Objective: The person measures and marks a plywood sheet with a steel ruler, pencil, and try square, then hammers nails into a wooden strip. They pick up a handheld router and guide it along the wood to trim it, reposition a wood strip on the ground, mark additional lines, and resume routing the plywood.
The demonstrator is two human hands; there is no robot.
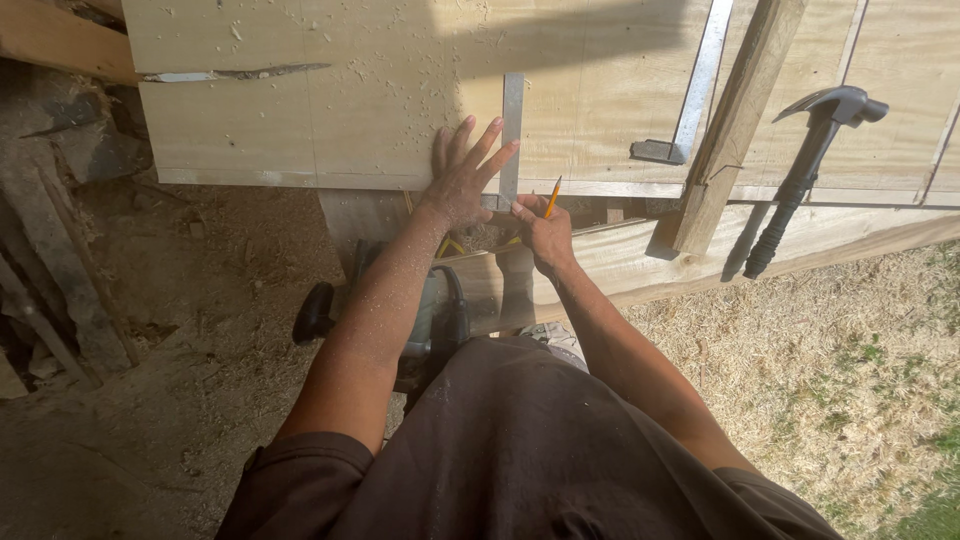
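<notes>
Across the upper half of the frame a broad plywood sheet (330, 90) is laid flat, dusted with wood chips, so that its near edge is brought within reach for marking. Along the lower edge of that sheet, toward the centre and right, a long plank (640, 262) is set on edge beneath it, seemingly as a support. In the upper right a narrow wooden batten (738, 115) is leaned diagonally over the sheet, and beside it a black hammer (810, 165) is hung by its head over the sheet's edge, kept handy. In the lower centre, below the forearms, a circular saw (430, 330) is rested on the sawdust-covered ground. At the upper centre a metal square (512, 130) is laid on the sheet, its blade run upward from the near edge, so a straight line can be drawn against it. The left hand (462, 180) is spread flat, fingers splayed and gripping nothing, and is pressed on the sheet just left of the square, the fingertips touching the blade to steady it. The right hand (545, 232) is clenched around a yellow pencil (552, 197), whose tip is held at the sheet's edge just right of the square's blade.
</notes>
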